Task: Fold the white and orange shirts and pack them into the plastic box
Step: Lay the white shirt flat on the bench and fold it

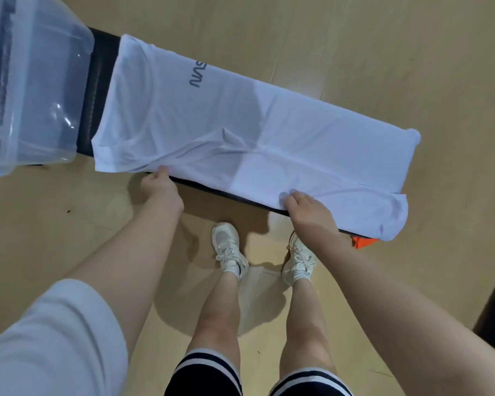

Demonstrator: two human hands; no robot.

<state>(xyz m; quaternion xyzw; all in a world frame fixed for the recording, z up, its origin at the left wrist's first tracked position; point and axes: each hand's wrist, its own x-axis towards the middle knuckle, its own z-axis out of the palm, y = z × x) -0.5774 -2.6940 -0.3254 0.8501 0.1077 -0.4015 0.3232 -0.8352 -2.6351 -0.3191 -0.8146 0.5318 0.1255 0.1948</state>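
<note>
White shirt [269, 132] lay spread along the black bench [102, 81], near edge pinched by left hand [162, 187] and right hand [306, 207]; folding barely begun, orange shirt [363, 242] apparently untouched, plastic box [35, 81] seemingly unpacked.

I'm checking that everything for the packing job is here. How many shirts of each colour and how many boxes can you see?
White shirts: 1, the white shirt spread over the black bench, both hands gripping its near edge
Orange shirts: 1, the orange shirt, only a corner showing under the white one
Clear plastic boxes: 1, the plastic box at the bench's left end
Total: 3
</note>
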